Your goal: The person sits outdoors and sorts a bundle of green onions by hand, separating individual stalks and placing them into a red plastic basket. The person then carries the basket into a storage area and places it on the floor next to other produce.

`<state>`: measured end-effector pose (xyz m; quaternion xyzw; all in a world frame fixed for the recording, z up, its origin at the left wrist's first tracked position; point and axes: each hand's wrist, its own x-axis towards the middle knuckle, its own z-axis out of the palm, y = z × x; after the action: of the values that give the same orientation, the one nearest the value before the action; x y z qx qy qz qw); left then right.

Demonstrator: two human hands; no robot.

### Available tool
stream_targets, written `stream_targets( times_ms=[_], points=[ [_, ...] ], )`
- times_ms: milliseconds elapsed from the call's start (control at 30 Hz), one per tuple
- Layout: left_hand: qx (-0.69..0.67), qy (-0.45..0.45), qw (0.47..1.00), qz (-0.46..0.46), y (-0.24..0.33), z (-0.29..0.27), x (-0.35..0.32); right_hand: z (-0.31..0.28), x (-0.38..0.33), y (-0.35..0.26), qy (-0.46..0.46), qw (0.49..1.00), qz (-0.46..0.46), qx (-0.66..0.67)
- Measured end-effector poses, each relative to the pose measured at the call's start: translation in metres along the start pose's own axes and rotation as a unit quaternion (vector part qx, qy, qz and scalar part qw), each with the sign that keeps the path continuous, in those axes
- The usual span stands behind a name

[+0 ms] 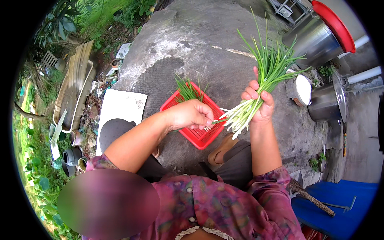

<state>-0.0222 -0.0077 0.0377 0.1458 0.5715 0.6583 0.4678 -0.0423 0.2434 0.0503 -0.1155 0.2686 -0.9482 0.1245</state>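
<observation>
My right hand (260, 102) is wrapped round a thick bunch of green onions (272, 66). Their white ends point down to the left, and the long green leaves fan out up and to the right. Just left of those white ends, my left hand (194, 115) is closed in a pinch on a thin green onion; a bit of green shows on either side of the fingers. Beneath my left hand stands a red plastic basket (203, 141) with slotted sides. More green onions (187, 89) lie in its far end, partly hidden by my left hand and wrist.
A white board (122, 105) lies by my left knee. Farther left are an old tub (86, 86), pots (72, 156) and plants. At right stand a large metal pot (314, 40) with a red basin, a white bucket (303, 90), another metal pot (323, 103) and a blue surface (340, 204).
</observation>
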Motion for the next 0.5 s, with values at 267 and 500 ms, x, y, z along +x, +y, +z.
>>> stream_targets(
  times_ms=[267, 500],
  points=[
    [0.378, 0.406, 0.829, 0.067, 0.028, -0.120, -0.091, -0.006, -0.012, -0.047, 0.023, 0.994, -0.096, -0.039],
    [0.080, 0.726, 0.652, 0.205, 0.028, -0.167, -0.174, 0.007, -0.008, -0.011, 0.098, 0.991, -0.021, -0.086]
  ],
)
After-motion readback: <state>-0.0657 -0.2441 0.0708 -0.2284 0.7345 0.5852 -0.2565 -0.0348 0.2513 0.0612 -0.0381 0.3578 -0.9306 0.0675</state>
